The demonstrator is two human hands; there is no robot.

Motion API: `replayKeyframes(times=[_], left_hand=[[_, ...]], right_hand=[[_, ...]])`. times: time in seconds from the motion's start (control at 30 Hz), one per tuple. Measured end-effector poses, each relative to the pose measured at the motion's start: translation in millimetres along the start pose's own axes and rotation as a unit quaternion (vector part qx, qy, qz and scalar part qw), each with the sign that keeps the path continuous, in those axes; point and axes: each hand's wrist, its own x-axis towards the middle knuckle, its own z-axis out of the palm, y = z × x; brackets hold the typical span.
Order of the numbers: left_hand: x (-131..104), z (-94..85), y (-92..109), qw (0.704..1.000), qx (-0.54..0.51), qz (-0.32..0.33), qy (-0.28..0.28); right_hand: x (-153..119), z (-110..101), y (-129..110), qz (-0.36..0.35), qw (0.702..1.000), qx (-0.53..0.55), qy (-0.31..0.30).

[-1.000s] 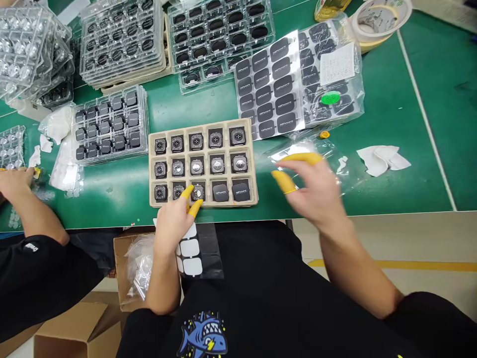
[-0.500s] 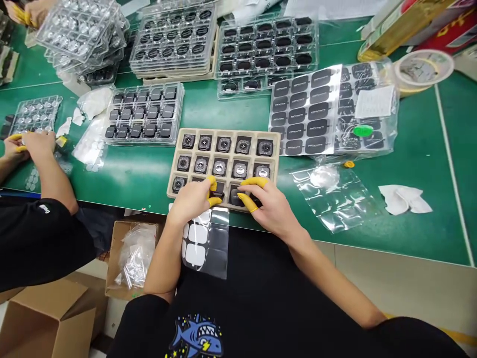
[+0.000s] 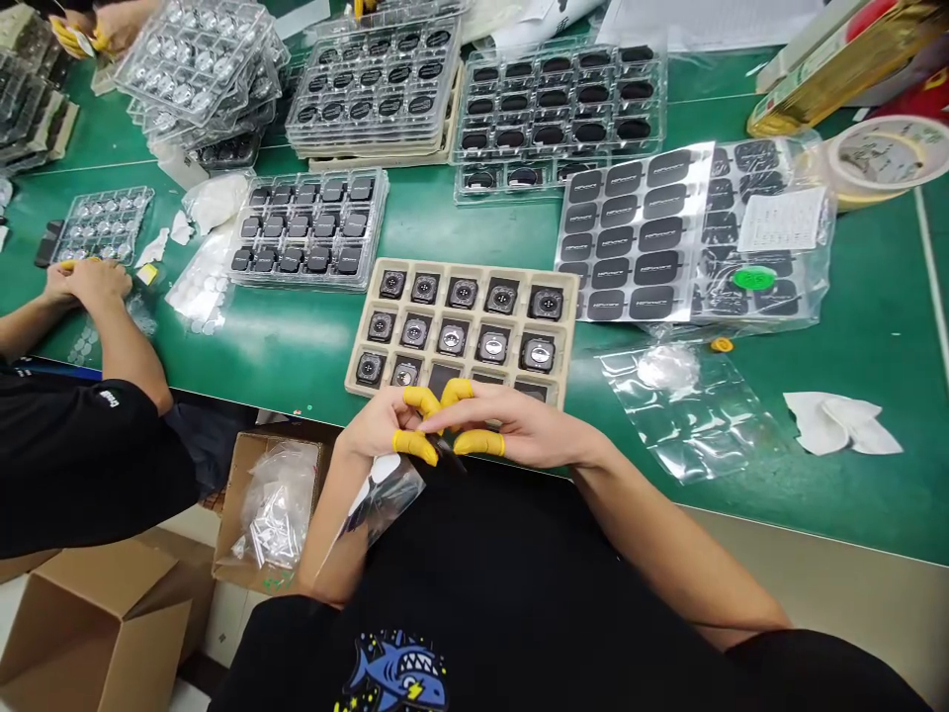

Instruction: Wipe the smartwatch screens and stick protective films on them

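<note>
My left hand [image 3: 375, 423] and my right hand [image 3: 523, 425], both with yellow finger cots, meet at the front edge of a beige tray [image 3: 566, 346]. Pinched between their fingertips is a small dark watch case [image 3: 449, 457], mostly covered by the fingers. Square black watch cases [image 3: 463, 293] lie back side up in the tray's compartments; a few show a round white patch on the back. The front-row compartments behind my hands are partly hidden. Below my left hand, a clear film sheet [image 3: 396, 494] with white pieces hangs tilted near the wrist.
Black label sheets [image 3: 627, 237] lie right of the tray, near a clear bag [image 3: 689, 415], crumpled paper [image 3: 841, 420] and a tape roll [image 3: 882, 158]. Clear trays [image 3: 311, 227] stand left and behind. A co-worker's hands [image 3: 93, 285] work at far left. Cardboard boxes [image 3: 111, 613] sit below.
My hands have come together off the tray's front row, the watch case now between them. The film sheet has tilted and shifted. The whole view has moved slightly.
</note>
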Motion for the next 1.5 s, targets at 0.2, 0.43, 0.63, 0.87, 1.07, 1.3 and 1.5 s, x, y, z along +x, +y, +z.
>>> replayKeyframes(times=[0.2, 0.43, 0.63, 0.87, 1.07, 1.3, 1.5], left_hand=[[-7, 6.9, -4, 0.999, -0.037, -0.010, 0.015], [-19, 21.1, -6, 0.987, 0.008, 0.086, 0.139], [-28, 25.9, -19, 0.961, 0.198, 0.106, 0.162], [-21, 32.3, -33, 0.961, 0.192, 0.077, 0.182], [-14, 31.7, -40, 0.971, 0.146, 0.077, 0.170], [-11, 27.1, -46, 0.965, 0.188, 0.066, 0.169], [-7, 24.3, -54, 0.958, 0.218, 0.076, 0.172]], right_hand=[[7, 15, 2, 0.021, 0.996, 0.078, 0.044], [-3, 20, 9, 0.070, 0.976, 0.128, 0.164], [-4, 14, -6, 0.185, 0.943, 0.151, 0.230], [-9, 32, -9, 0.155, 0.945, -0.006, 0.288], [-14, 39, -10, 0.150, 0.945, -0.036, 0.288], [-14, 33, -10, 0.169, 0.949, -0.040, 0.263], [-17, 33, -5, 0.149, 0.953, -0.041, 0.262]])
